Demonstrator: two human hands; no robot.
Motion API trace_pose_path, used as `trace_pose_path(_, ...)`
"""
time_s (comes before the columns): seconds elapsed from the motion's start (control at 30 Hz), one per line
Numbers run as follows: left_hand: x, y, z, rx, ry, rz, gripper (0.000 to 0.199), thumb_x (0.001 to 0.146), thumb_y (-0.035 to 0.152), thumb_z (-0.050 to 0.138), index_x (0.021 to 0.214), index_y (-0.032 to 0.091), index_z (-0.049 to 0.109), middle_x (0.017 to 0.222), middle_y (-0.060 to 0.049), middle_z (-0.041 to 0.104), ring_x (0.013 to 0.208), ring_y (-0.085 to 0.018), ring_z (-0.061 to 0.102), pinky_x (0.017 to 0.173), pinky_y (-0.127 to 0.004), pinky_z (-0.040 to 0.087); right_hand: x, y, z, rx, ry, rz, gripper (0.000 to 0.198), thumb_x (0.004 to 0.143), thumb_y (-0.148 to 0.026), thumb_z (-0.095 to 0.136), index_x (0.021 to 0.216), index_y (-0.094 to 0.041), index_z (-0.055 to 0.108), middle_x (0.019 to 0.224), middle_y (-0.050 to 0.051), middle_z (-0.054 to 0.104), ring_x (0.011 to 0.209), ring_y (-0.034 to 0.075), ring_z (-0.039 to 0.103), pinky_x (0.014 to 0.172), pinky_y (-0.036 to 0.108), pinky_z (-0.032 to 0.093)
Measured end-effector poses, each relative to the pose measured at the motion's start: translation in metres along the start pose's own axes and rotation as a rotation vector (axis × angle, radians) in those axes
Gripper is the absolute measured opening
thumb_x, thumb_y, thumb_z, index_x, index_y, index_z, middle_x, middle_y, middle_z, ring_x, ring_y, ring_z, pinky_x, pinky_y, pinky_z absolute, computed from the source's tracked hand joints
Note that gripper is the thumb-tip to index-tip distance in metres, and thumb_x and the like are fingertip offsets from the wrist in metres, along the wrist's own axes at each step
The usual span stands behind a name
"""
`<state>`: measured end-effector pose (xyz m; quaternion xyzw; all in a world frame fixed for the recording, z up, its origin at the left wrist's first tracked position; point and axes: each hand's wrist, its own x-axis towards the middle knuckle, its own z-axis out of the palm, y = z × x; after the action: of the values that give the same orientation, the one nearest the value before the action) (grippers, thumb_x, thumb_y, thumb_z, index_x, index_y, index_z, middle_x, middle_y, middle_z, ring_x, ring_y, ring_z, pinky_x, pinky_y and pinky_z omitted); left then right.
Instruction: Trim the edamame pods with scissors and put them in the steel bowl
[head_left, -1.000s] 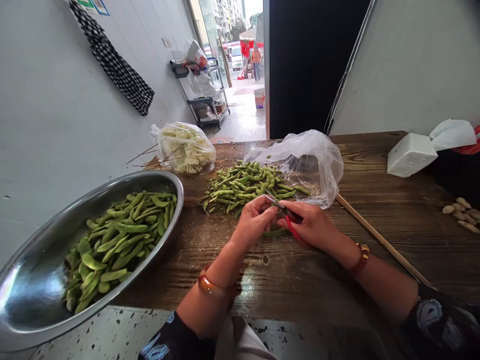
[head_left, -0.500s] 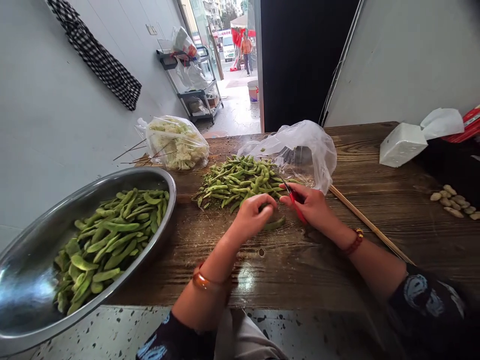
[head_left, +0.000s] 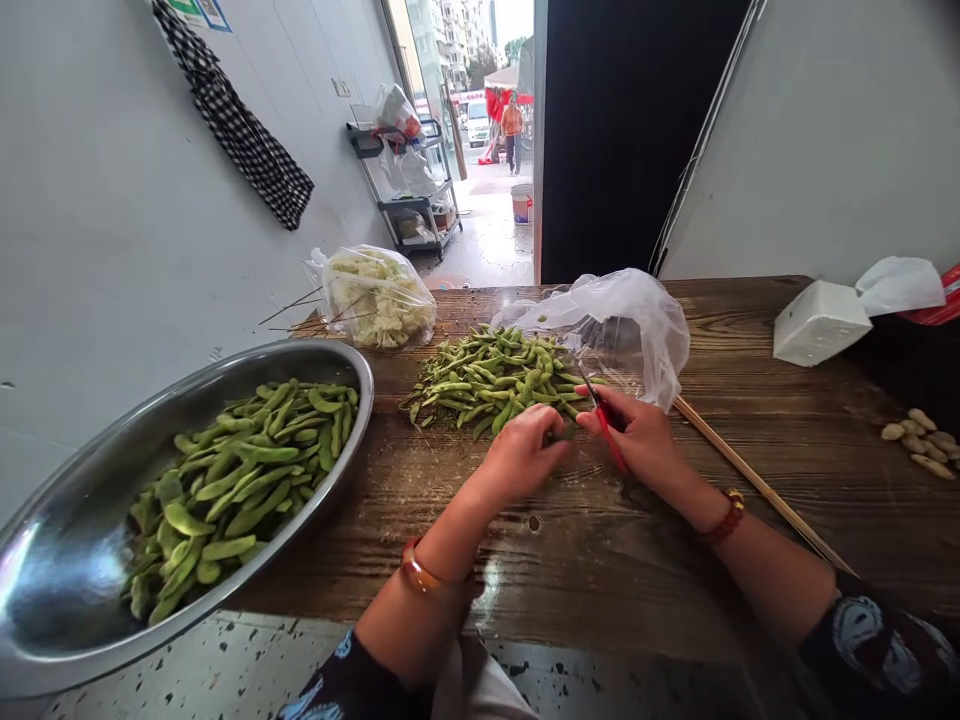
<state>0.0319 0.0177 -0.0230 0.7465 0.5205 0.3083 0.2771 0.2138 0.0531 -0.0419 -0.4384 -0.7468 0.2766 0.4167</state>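
Observation:
My right hand [head_left: 634,430] is closed on a pair of red-handled scissors [head_left: 611,432], their blades pointing away from me toward the pile. Just left of it, my left hand [head_left: 525,450] is curled in a pinch around a green edamame pod [head_left: 559,434], mostly hidden by the fingers and blurred. Right behind both hands lies a heap of edamame pods [head_left: 487,380] with bits of stem at its left edge. On my left, a large steel basin [head_left: 360,400] holds many more pods [head_left: 240,480].
A crumpled clear plastic bag [head_left: 660,335] lies behind the heap. Farther left sits a bag of cauliflower [head_left: 382,305]. Thin wooden sticks [head_left: 750,475] lie right of my right hand. A tissue pack [head_left: 821,322] and peanuts [head_left: 926,440] are at the far right of the table [head_left: 600,560].
The whole view has shifted, so everything sits lower and farther right. The pod that showed below my left hand is now up at its fingertips. My right hand keeps hold of the scissors.

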Motion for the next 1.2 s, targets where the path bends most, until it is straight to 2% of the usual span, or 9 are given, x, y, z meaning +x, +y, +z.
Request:
trace_pose_path(0.07, 0.0021, 0.0014, -0.0041, -0.276, 0.044, -0.069, 0.015, 0.078, 0.024, 0.057, 0.071, 0.016, 0.048, 0.069, 0.002, 0.050, 0.062, -0.010, 0.041, 0.058, -0.023, 0.033, -0.0005, 0.0015, 0.0004, 0.010, 0.010, -0.012, 0.044, 0.083, -0.048, 0.060, 0.114, -0.017, 0.067, 0.075, 0.002, 0.066, 0.062, 0.015, 0.057, 0.059, 0.026, 0.046)
trace_pose_path(0.17, 0.0024, 0.0036, -0.0077, -0.634, 0.049, -0.175, 0.020, 0.083, 0.034, 0.055, 0.080, 0.015, 0.049, 0.074, 0.000, 0.057, 0.054, -0.006, 0.038, 0.052, -0.021, 0.031, -0.0019, 0.0015, 0.0018, -0.001, -0.007, -0.024, 0.044, 0.083, -0.048, 0.060, 0.114, -0.018, 0.066, 0.076, 0.002, 0.067, 0.062, 0.015, 0.057, 0.059, 0.026, 0.046)
trace_pose_path(0.27, 0.0008, 0.0051, -0.0074, -0.782, 0.072, -0.235, 0.026, 0.082, 0.040, 0.058, 0.085, 0.015, 0.051, 0.076, 0.000, 0.058, 0.051, -0.005, 0.036, 0.048, -0.019, 0.027, -0.0040, 0.0002, 0.0038, -0.042, -0.019, -0.005, 0.047, 0.082, -0.050, 0.060, 0.114, -0.017, 0.067, 0.069, 0.001, 0.065, 0.059, 0.015, 0.056, 0.056, 0.027, 0.045)
trace_pose_path(0.47, 0.0004, 0.0021, -0.0050, -0.841, 0.071, -0.232, 0.027, 0.083, 0.039, 0.058, 0.093, 0.013, 0.058, 0.076, 0.000, 0.057, 0.052, -0.004, 0.038, 0.046, -0.019, 0.027, -0.0073, 0.0020, 0.0064, -0.064, -0.042, -0.017, 0.049, 0.081, -0.050, 0.062, 0.116, -0.016, 0.066, 0.082, 0.005, 0.070, 0.069, 0.018, 0.061, 0.064, 0.028, 0.049)
trace_pose_path(0.6, 0.0009, -0.0003, -0.0052, -0.885, 0.021, -0.215, 0.029, 0.086, 0.039, 0.053, 0.098, 0.013, 0.061, 0.079, -0.001, 0.057, 0.053, -0.004, 0.041, 0.047, -0.019, 0.027, -0.0068, 0.0020, 0.0066, -0.077, -0.088, -0.065, 0.049, 0.082, -0.048, 0.061, 0.117, -0.015, 0.065, 0.079, 0.004, 0.068, 0.065, 0.017, 0.059, 0.061, 0.028, 0.048)
trace_pose_path(0.7, 0.0011, 0.0011, -0.0062, -0.842, 0.016, -0.209, 0.030, 0.087, 0.042, 0.053, 0.093, 0.013, 0.060, 0.075, 0.000, 0.057, 0.051, -0.004, 0.039, 0.046, -0.019, 0.025, -0.0055, 0.0012, 0.0069, -0.063, -0.131, -0.093, 0.046, 0.082, -0.046, 0.062, 0.117, -0.017, 0.065, 0.084, 0.004, 0.069, 0.067, 0.017, 0.060, 0.062, 0.028, 0.049)
trace_pose_path(0.9, 0.0010, 0.0036, -0.0060, -0.724, -0.035, -0.168, 0.037, 0.085, 0.048, 0.053, 0.076, 0.013, 0.057, 0.067, 0.000, 0.054, 0.053, -0.006, 0.036, 0.050, -0.020, 0.028, -0.0047, -0.0023, 0.0053, -0.042, -0.181, -0.095, 0.046, 0.079, -0.043, 0.065, 0.117, -0.016, 0.064, 0.099, 0.008, 0.071, 0.085, 0.022, 0.065, 0.075, 0.034, 0.052)
trace_pose_path(1.2, -0.0003, 0.0011, 0.0007, -0.605, -0.049, -0.178, 0.039, 0.085, 0.053, 0.052, 0.077, 0.014, 0.055, 0.065, 0.002, 0.047, 0.052, -0.006, 0.034, 0.047, -0.020, 0.029, -0.0070, -0.0054, 0.0051, -0.015, -0.173, -0.123, 0.047, 0.076, -0.040, 0.069, 0.116, -0.016, 0.064, 0.103, 0.010, 0.071, 0.090, 0.024, 0.066, 0.080, 0.036, 0.052)
